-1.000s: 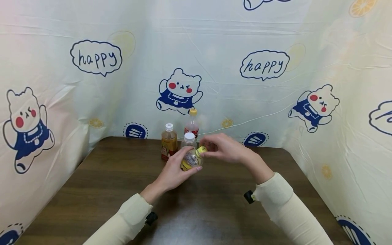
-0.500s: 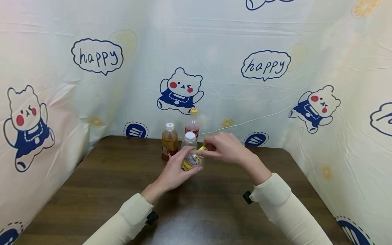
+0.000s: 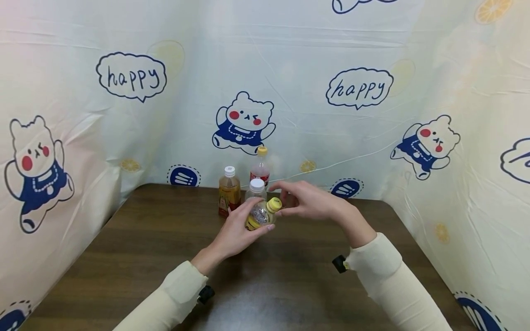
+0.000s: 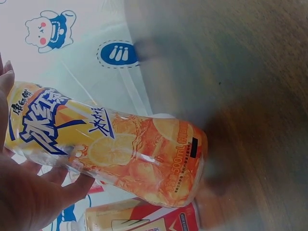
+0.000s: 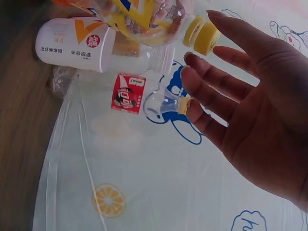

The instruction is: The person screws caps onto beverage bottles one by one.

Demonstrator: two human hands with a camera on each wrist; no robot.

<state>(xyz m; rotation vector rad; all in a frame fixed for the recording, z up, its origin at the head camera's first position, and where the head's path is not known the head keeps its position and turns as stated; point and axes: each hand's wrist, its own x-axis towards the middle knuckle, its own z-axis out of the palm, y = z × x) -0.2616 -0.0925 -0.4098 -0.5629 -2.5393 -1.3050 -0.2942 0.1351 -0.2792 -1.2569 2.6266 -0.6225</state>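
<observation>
My left hand (image 3: 233,232) grips an iced tea bottle (image 4: 144,154) round its yellow upper label. It is a clear plastic bottle with orange slices printed on the lower part. In the head view it leans to the right; whether its base touches the table I cannot tell. Its yellow cap (image 3: 274,205) sits on the neck. Beside that cap is my right hand (image 3: 308,201), thumb and fingers spread and loosely bent. In the right wrist view the thumb tip and forefinger lie close to the cap, without closing round it, and the palm shows bare.
Behind the held bottle stand a brown drink bottle (image 3: 229,195) with a white cap, a white-capped bottle (image 3: 256,185) and a red-labelled bottle (image 3: 260,171) with a yellow cap. The dark wooden table (image 3: 165,248) ends at a printed curtain (image 3: 298,138).
Half a second ago my right fingers covered the yellow cap; now they have drawn back to the right and loosened, so the cap shows. The left hand and bottle stay put.
</observation>
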